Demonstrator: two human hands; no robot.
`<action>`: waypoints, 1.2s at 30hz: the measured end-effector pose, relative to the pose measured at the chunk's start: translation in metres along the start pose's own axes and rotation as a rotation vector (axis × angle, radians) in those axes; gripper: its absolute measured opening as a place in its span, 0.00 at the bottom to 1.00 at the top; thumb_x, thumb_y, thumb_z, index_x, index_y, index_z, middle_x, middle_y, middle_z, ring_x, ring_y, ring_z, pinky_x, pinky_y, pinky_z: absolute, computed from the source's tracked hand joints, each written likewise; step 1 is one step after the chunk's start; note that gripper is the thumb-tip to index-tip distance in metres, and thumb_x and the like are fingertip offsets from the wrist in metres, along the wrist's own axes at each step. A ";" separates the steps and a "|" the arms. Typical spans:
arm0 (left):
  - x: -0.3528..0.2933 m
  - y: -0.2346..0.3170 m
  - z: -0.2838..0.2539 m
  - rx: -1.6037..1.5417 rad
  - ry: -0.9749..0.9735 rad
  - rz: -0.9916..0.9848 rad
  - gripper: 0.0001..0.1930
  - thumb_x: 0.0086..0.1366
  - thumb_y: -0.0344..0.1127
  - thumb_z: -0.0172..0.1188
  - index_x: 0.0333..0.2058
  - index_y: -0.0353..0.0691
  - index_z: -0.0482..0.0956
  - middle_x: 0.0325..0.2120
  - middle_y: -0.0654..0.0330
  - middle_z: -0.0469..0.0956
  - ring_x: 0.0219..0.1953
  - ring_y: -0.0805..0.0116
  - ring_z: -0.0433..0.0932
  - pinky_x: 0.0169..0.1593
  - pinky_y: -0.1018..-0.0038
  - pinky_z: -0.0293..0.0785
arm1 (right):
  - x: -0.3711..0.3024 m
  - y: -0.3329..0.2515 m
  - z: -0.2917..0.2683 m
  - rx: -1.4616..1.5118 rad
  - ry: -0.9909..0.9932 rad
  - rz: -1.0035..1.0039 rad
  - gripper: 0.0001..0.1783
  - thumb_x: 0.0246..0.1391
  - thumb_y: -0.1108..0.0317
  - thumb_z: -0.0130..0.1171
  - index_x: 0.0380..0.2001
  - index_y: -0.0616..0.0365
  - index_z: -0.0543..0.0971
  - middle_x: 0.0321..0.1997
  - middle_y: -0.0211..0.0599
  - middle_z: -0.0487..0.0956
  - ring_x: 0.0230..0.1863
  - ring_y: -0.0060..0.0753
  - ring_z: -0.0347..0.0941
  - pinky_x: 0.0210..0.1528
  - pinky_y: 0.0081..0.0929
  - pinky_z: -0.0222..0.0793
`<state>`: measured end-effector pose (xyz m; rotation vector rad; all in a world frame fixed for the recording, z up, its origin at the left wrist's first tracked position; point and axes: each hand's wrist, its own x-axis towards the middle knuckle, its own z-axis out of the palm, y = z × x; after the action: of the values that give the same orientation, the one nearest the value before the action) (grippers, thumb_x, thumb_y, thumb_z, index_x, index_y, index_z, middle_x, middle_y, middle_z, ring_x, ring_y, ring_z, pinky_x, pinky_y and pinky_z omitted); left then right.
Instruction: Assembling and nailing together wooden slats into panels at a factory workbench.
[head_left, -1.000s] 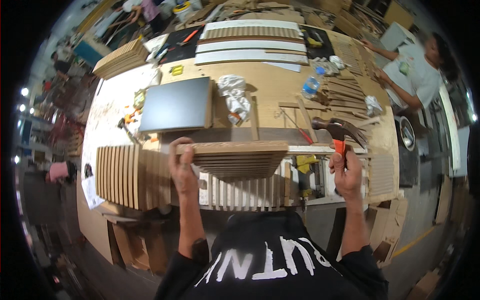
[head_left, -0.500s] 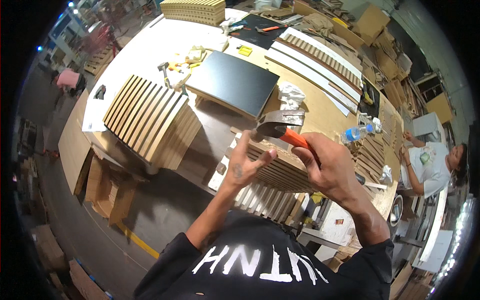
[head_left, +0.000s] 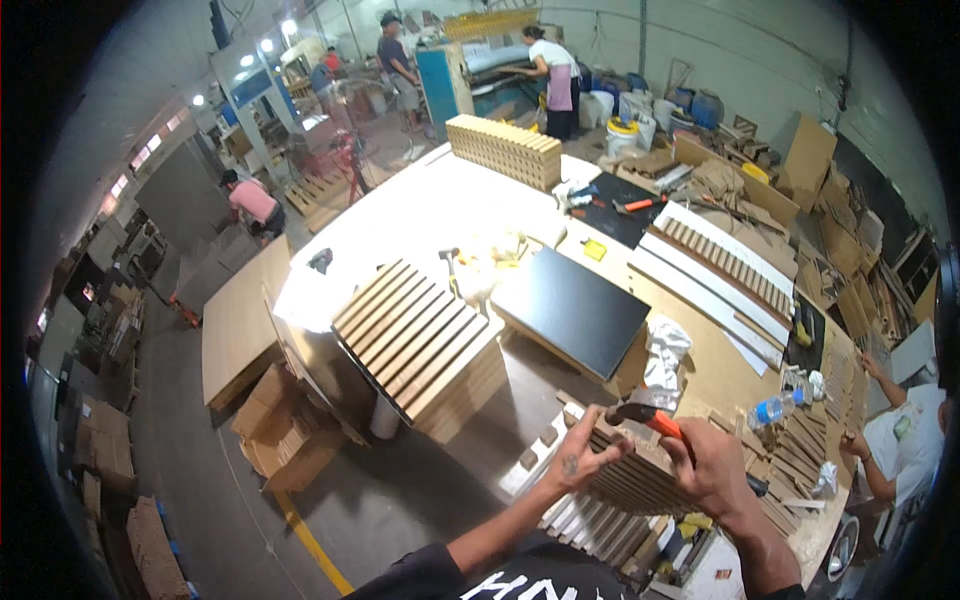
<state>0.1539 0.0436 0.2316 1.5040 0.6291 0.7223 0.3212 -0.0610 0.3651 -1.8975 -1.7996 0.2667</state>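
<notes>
My right hand (head_left: 712, 462) is closed around the orange handle of a claw hammer (head_left: 664, 424). The hammer's dark metal head is low over the top edge of a slatted wooden panel (head_left: 640, 478), close to my left hand's fingers. My left hand (head_left: 582, 456) lies at the panel's left end, thumb and index finger apart, seemingly touching the wood; its other fingers are partly hidden. Whether a nail stands under the hammer is too small to tell. Below the panel, more pale and brown slats (head_left: 598, 528) are stacked.
A slatted wood stack (head_left: 410, 335) stands left, a black-topped board (head_left: 572, 310) ahead. A second hammer (head_left: 452, 270), crumpled white wrap (head_left: 664, 355), a water bottle (head_left: 775, 408) and loose strips (head_left: 790, 460) lie on the table (head_left: 705, 375). A co-worker (head_left: 900, 450) is at the right.
The view has tilted up and turned left, so the bench sits lower and further right. The hammer head has come down closer to the panel edge and my left fingers.
</notes>
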 end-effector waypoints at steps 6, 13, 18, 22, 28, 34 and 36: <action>0.000 -0.009 -0.008 -0.001 0.041 0.124 0.30 0.60 0.40 0.68 0.57 0.42 0.66 0.44 0.53 0.77 0.45 0.67 0.77 0.48 0.69 0.73 | 0.005 0.001 -0.001 -0.021 0.028 -0.042 0.10 0.55 0.65 0.62 0.37 0.58 0.78 0.28 0.48 0.78 0.27 0.53 0.76 0.30 0.43 0.71; 0.013 -0.007 -0.019 0.291 0.045 0.653 0.21 0.59 0.34 0.69 0.52 0.54 0.81 0.53 0.58 0.73 0.54 0.60 0.74 0.62 0.63 0.66 | -0.043 0.017 -0.032 0.124 0.169 0.352 0.09 0.52 0.70 0.63 0.36 0.62 0.79 0.27 0.52 0.78 0.28 0.55 0.76 0.31 0.40 0.68; 0.004 0.032 -0.020 0.927 -0.157 0.876 0.31 0.52 0.32 0.67 0.57 0.62 0.76 0.49 0.61 0.76 0.55 0.66 0.75 0.69 0.50 0.49 | -0.096 0.023 -0.036 -0.040 0.141 0.326 0.09 0.51 0.72 0.65 0.34 0.63 0.79 0.28 0.51 0.78 0.31 0.57 0.75 0.32 0.43 0.68; 0.012 0.039 0.006 1.011 -0.308 0.915 0.31 0.53 0.32 0.60 0.58 0.63 0.75 0.46 0.62 0.74 0.54 0.68 0.74 0.69 0.45 0.44 | -0.126 0.027 -0.041 -0.106 0.165 0.354 0.09 0.51 0.73 0.63 0.38 0.60 0.79 0.30 0.50 0.78 0.34 0.56 0.76 0.36 0.43 0.69; 0.027 0.059 0.021 0.912 -0.473 0.826 0.30 0.48 0.30 0.65 0.54 0.57 0.79 0.42 0.62 0.76 0.46 0.59 0.76 0.51 0.63 0.71 | -0.117 0.033 -0.056 -0.026 0.191 0.286 0.11 0.53 0.71 0.63 0.39 0.62 0.77 0.32 0.50 0.78 0.34 0.56 0.75 0.35 0.41 0.69; 0.030 0.057 0.015 0.836 -0.493 0.795 0.30 0.50 0.27 0.63 0.55 0.57 0.79 0.42 0.61 0.76 0.45 0.60 0.76 0.52 0.64 0.72 | -0.126 0.031 -0.059 -0.064 0.210 0.293 0.12 0.54 0.70 0.62 0.41 0.63 0.78 0.33 0.49 0.79 0.34 0.57 0.76 0.36 0.43 0.70; 0.028 0.043 0.013 0.820 -0.438 0.828 0.28 0.55 0.28 0.60 0.56 0.57 0.79 0.42 0.60 0.75 0.46 0.60 0.75 0.52 0.64 0.72 | -0.128 0.032 -0.059 -0.082 0.151 0.312 0.14 0.52 0.72 0.62 0.43 0.61 0.79 0.34 0.50 0.80 0.35 0.56 0.76 0.37 0.43 0.72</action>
<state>0.1801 0.0537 0.2767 2.6542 -0.1099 0.7284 0.3635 -0.1986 0.3747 -2.1925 -1.4341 0.1537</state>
